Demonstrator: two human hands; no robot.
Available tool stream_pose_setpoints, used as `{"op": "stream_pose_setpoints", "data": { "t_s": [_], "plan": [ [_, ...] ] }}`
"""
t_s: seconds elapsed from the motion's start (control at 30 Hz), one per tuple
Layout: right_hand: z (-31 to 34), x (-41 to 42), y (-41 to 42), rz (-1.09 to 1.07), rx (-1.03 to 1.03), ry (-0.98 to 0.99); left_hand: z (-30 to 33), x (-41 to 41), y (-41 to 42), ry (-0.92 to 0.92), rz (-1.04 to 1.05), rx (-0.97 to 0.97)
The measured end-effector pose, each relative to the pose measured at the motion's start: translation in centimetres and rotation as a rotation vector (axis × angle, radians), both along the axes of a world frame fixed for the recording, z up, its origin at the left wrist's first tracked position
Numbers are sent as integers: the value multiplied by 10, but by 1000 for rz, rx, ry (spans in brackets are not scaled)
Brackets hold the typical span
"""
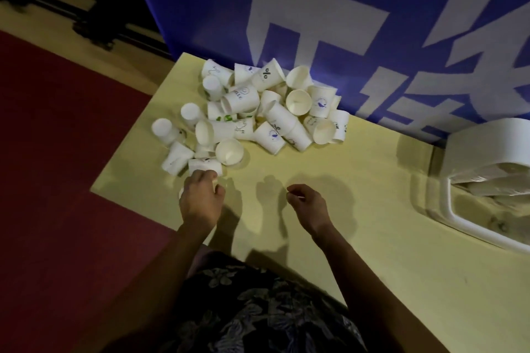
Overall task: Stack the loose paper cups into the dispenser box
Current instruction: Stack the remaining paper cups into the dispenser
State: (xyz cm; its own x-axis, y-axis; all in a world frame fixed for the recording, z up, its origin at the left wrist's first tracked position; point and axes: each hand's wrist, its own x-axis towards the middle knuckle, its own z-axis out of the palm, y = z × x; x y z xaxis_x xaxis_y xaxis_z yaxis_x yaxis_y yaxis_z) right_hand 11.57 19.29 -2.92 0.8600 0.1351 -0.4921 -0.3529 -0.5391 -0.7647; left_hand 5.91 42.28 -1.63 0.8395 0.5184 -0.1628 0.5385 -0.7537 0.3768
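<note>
A heap of loose white paper cups (258, 112) lies at the far left of the yellow table (358, 238), some upright, most on their sides. My left hand (200, 198) is at the near edge of the heap, with its fingers curled round a white cup (214, 180) that it mostly hides. Over bare table near the middle hovers my right hand (307, 203), its fingers loosely curled and holding nothing. The white dispenser box (481, 149) lies at the right edge, with a stack of cups (493, 183) showing in its opening.
A blue banner with white characters (344, 23) stands upright right behind the heap and the box. The table's left edge drops to a dark red floor (71, 180). Bare tabletop lies between the heap and the dispenser.
</note>
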Motion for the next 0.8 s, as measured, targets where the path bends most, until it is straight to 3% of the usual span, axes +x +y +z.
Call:
{"op": "stream_pose_setpoints", "data": {
  "t_s": [0.1, 0.2, 0.37, 0.5, 0.6, 0.73, 0.8],
  "plan": [
    [-1, -5, 43, 77, -51, -24, -9, -12, 33, 163, -7, 29],
    [-2, -3, 78, 220, -131, -119, -18, -16, 52, 299, -13, -75],
    [-5, 13, 123, 497, -220, -392, -26, -8, 62, 352, 10, -225],
    [-18, 27, 146, 634, -321, -296, -27, -5, 71, 289, 52, -346],
    [-29, 28, 149, 475, -344, -183, -23, -5, 76, 226, 192, -544],
    [-20, 18, 132, 98, -304, -202, -10, 3, 61, 79, 526, -1137],
    [-11, 11, 118, -43, -252, -219, -4, 11, 49, 39, 573, -1308]
  ]
}}
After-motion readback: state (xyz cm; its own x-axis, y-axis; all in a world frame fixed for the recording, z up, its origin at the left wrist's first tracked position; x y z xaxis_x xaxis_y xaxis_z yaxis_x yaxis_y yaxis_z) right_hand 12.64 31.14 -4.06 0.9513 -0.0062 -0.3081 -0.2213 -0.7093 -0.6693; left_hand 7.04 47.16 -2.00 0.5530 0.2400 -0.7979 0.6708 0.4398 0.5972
